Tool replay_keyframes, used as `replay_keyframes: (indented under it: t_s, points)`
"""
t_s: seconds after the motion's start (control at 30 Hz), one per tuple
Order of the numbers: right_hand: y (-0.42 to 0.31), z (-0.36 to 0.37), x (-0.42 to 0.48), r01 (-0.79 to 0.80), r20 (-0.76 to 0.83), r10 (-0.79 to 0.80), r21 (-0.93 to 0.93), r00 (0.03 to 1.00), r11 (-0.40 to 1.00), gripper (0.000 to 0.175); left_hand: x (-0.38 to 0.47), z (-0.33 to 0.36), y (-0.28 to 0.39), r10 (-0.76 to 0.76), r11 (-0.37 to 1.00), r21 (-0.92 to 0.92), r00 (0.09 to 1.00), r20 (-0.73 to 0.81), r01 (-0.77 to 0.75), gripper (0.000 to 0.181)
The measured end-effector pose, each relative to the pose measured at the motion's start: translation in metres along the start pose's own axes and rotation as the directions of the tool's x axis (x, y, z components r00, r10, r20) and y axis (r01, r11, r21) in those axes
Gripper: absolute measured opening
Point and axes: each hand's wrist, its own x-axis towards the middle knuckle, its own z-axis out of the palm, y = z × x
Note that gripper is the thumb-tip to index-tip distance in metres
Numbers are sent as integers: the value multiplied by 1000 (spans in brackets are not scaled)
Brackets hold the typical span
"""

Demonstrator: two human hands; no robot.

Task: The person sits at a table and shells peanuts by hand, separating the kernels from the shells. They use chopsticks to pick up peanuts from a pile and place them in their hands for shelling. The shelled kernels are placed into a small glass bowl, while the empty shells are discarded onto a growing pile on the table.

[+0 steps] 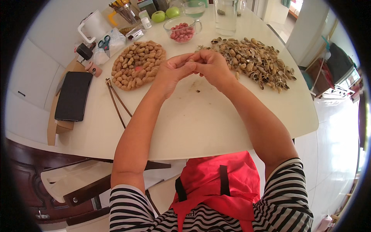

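Note:
My left hand (pixel 177 68) and my right hand (pixel 214 67) meet above the table, fingertips pinched together. Between them shows a bit of a small tan thing, seemingly a peanut (pixel 191 60), mostly hidden by the fingers. Left of my hands, unshelled peanuts (pixel 123 68) lie spread on a round plate or tray, with a reddish spot of its base showing. To the right is a wide heap of broken peanut shells (pixel 252 62). Behind my hands, a clear glass measuring cup (pixel 168 27) holds shelled pink-red peanut kernels (pixel 182 33). A small shell fragment (pixel 198 91) lies below my hands.
On the cream table (pixel 197 127), a wooden tong-like tool (pixel 116 101) lies beside my left forearm. Farther left are a black tablet (pixel 74 95) and scissors (pixel 104 43). A tall glass pitcher (pixel 225 20), green apples (pixel 158 16) and a white kettle (pixel 95 26) stand behind.

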Motion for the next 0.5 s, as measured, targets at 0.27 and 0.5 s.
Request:
replay_keyframes:
  t_s: [0.27,0.5]
  points:
    - [14,1,3,158,-17,-161,-115,987,981,21,-1,3,-2,-40,996,-85,998,-49,36,32]
    - [2,8,-4,251,35,-250,-239,968,938,30,-2,1,0,-28,999,-42,993,-112,23,27]
